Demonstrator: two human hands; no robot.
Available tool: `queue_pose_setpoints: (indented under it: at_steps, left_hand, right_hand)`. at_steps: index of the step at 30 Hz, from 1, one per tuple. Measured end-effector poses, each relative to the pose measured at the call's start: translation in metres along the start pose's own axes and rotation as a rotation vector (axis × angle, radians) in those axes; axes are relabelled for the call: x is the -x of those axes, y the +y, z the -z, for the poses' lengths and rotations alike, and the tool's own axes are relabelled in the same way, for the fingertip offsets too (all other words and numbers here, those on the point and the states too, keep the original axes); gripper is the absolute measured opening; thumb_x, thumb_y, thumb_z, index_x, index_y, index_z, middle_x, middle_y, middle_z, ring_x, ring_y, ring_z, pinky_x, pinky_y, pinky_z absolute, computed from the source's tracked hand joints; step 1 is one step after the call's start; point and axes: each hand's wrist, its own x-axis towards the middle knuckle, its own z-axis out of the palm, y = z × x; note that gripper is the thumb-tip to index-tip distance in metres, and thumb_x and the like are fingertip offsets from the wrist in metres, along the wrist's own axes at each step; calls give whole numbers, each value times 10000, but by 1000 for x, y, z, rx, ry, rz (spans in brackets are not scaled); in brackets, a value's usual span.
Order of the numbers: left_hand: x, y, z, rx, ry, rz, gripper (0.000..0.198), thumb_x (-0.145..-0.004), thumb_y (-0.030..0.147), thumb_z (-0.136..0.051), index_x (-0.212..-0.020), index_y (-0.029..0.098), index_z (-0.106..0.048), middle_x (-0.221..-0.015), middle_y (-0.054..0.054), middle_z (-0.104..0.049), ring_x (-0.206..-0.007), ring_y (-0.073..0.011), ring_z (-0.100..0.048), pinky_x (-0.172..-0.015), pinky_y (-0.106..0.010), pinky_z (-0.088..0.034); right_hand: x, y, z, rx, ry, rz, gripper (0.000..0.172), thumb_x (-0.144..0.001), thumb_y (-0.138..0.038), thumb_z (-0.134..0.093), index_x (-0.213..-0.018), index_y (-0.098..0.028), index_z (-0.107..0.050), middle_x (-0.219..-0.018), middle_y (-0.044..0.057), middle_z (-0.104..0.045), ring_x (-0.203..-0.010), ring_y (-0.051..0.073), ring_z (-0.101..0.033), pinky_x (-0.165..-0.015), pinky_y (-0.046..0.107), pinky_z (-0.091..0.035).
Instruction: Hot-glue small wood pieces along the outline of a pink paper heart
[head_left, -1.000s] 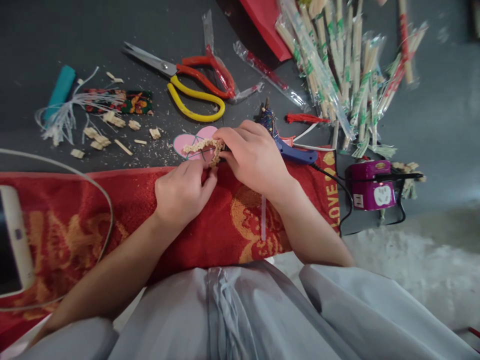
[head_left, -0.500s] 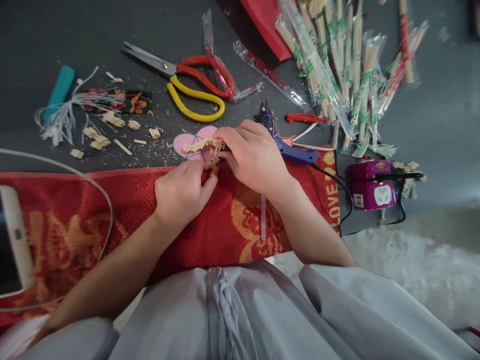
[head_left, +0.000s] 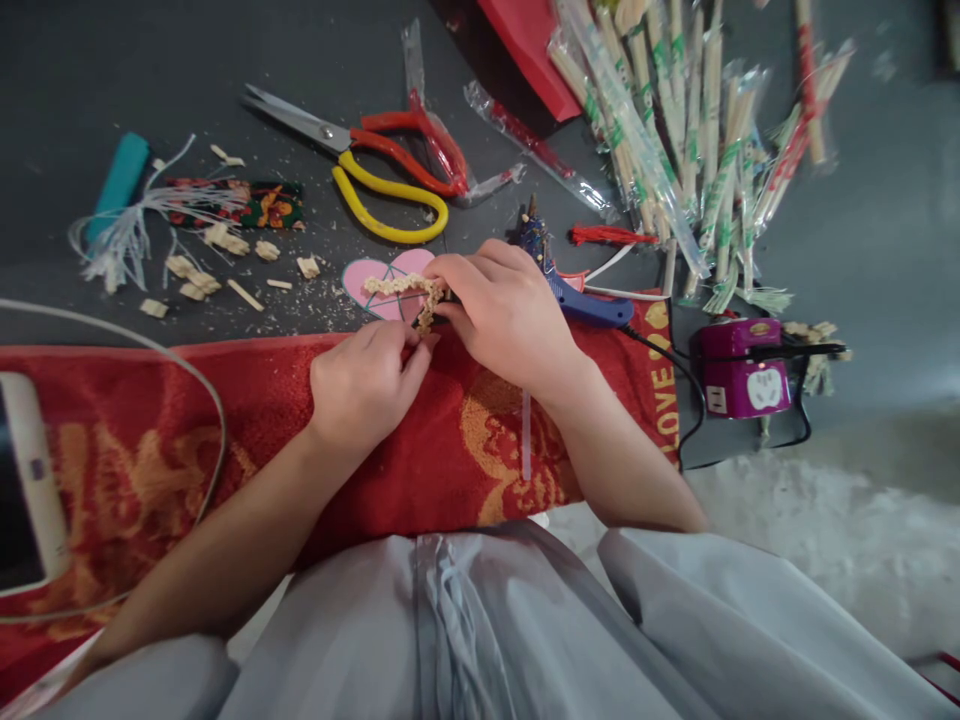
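Between my two hands is a bumpy, beige bent strip [head_left: 401,285] that looks built of small wooden bits. My right hand [head_left: 502,310] grips its right part, fingers closed from above. My left hand [head_left: 367,380] pinches at its lower end with thumb and forefinger; the fingertips partly hide the contact. Behind the strip lies a pink heart-shaped card [head_left: 364,275] with dark drawn lines, partly covered by the strip and my hands. A blue glue gun [head_left: 592,305] rests just right of my right hand.
Scissors [head_left: 375,165] with red and yellow handles lie beyond my hands. Wood chips [head_left: 195,275] and a white tassel [head_left: 127,235] are to the left. Wrapped chopsticks [head_left: 675,130] pile up at the back right, near a purple power socket [head_left: 746,370]. A red towel [head_left: 420,430] covers the near edge.
My left fingertips and the strip have shifted very slightly left and down. Otherwise both hands hold nearly the same place.
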Motion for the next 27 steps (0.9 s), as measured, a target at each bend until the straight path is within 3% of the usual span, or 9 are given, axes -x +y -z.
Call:
queue_pose_setpoints:
  at_steps: [9,27]
  left_hand:
    - [0,1,3,-42,-5,4,288,-961,381,-529,-871,189,-723,-629,-22,-605,-593,-158,-556,-549,-288,-312]
    - [2,0,5,-121,2,-12,337,-1011,394,-474,-865,191,-701,-664,-32,-632,-634,-178,-606,-537,-293,-310]
  right_hand:
    - [-1,-4,4,-5,-52,-18,273,-978,-137,-457,-1155,-186,-659,-1046,89,-721,-1036,259,-570,-925,406,-407]
    - [2,-2,0,-63,-6,9,303,-971,-118,-471,-1061,-219,-742,-1089,69,-725,-1052,245,-569,-933,423,-427]
